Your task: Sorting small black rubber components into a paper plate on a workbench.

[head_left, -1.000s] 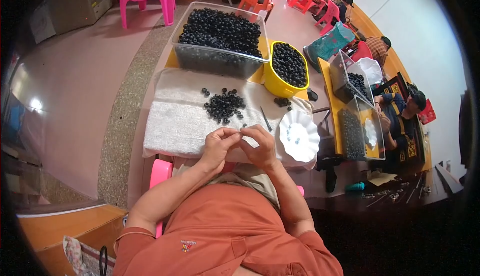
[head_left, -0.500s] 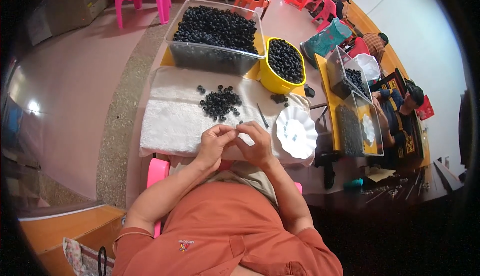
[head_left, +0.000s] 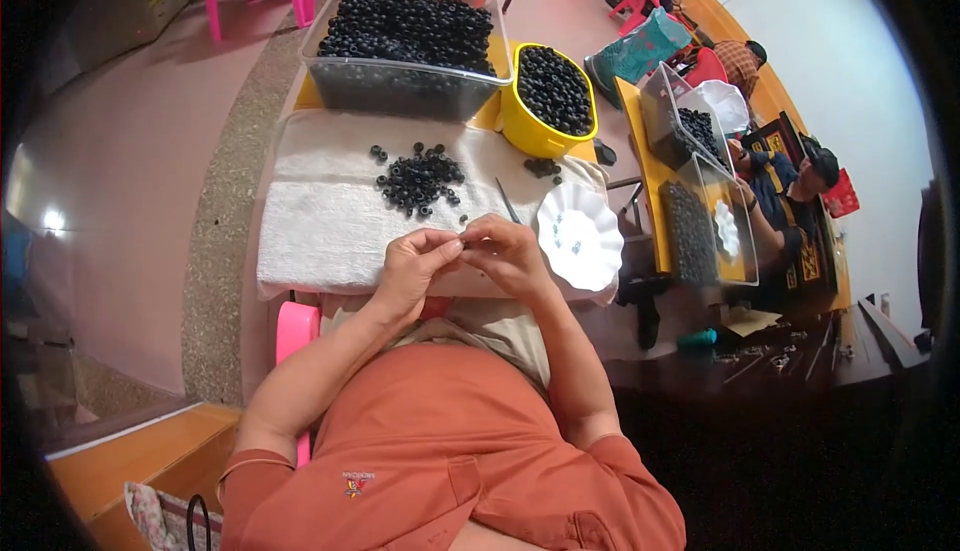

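Black, round, holed pieces (head_left: 415, 183), too many to count, form one pile on white cloth (head_left: 318, 231); one clear plastic tub (head_left: 390, 93) and one yellow plastic basket (head_left: 535, 133) hold more. Pinkish floor (head_left: 130, 161) surrounds. Beyond the fingertip-to-fingertip left hand (head_left: 408, 269) and right hand (head_left: 510, 259) lies the pile; I can't tell what they pinch.

Your table (head_left: 489, 109): yellow top, showing bare at upper centre of frame; white cloth (head_left: 320, 246) spread over the nearer part, mid-frame. Clear bin (head_left: 400, 91) on the far end, upper centre, full of black pieces. Yellow tub (head_left: 540, 140) just beside it, to the right, also full. On your cloth: loose pile (head_left: 418, 183) of black pieces at centre; stray piece (head_left: 463, 218) just below; small cluster (head_left: 543, 167) below the tub; slim dark tool (head_left: 507, 200), slanted; white scalloped plate (head_left: 599, 224), right of centre, small bits in it.
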Action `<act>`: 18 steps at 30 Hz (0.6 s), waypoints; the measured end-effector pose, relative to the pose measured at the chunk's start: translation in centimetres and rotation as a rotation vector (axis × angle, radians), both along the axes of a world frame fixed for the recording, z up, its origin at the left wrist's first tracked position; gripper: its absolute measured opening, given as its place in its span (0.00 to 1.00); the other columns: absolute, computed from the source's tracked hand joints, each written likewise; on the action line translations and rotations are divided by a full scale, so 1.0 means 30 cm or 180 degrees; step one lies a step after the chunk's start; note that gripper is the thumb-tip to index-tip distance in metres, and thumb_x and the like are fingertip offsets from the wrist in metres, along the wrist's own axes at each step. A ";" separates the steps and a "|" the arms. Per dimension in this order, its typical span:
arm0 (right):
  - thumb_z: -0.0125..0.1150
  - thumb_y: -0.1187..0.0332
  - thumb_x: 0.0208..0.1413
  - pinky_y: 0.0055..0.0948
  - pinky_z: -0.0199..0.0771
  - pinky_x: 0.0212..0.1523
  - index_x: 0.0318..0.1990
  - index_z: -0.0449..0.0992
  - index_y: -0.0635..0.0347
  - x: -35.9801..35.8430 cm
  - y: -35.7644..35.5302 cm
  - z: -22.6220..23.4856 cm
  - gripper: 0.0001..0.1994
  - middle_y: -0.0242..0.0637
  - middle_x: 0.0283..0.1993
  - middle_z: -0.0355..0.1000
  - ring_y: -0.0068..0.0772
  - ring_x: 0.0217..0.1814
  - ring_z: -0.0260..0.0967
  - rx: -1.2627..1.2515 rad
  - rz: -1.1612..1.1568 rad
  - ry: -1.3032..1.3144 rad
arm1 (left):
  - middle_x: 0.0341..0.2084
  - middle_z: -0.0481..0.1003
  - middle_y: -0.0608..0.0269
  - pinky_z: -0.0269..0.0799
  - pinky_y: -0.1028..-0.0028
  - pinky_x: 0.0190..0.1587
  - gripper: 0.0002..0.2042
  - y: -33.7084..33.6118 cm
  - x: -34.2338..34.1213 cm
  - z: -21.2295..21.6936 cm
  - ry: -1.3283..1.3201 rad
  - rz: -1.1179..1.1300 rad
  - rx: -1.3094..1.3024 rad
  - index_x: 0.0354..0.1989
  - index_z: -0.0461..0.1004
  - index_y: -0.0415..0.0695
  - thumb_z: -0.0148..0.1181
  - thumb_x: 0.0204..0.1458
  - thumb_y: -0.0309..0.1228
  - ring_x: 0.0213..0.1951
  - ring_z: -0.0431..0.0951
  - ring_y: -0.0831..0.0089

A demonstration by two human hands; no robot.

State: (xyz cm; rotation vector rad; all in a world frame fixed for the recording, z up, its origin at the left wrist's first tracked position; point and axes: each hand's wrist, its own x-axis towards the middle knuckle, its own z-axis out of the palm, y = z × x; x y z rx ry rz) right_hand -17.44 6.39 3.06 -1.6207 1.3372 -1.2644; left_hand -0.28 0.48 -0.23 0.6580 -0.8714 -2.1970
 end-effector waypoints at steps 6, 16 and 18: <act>0.64 0.80 0.53 0.22 0.74 0.42 0.40 0.76 0.68 -0.030 0.006 -0.006 0.07 0.35 0.39 0.73 0.23 0.42 0.72 0.0666 0.0139 -0.0620 | 0.28 0.78 0.66 0.72 0.82 0.37 0.05 0.003 0.002 0.006 0.0025 -0.0112 -0.0014 0.36 0.79 0.41 0.65 0.52 0.26 0.30 0.75 0.82; 0.63 0.81 0.54 0.18 0.71 0.38 0.39 0.76 0.69 -0.017 0.006 0.013 0.06 0.33 0.39 0.72 0.19 0.40 0.70 0.0684 0.0275 -0.0905 | 0.29 0.78 0.66 0.73 0.81 0.37 0.05 -0.002 0.004 0.007 0.0042 -0.0130 0.0046 0.36 0.78 0.40 0.65 0.52 0.27 0.30 0.75 0.81; 0.62 0.81 0.54 0.18 0.71 0.37 0.39 0.76 0.68 -0.016 0.007 0.009 0.06 0.33 0.39 0.72 0.19 0.39 0.70 0.0695 0.0308 -0.0949 | 0.30 0.78 0.66 0.73 0.81 0.37 0.05 -0.001 0.006 0.013 0.0051 -0.0176 0.0045 0.36 0.78 0.40 0.65 0.53 0.26 0.31 0.75 0.81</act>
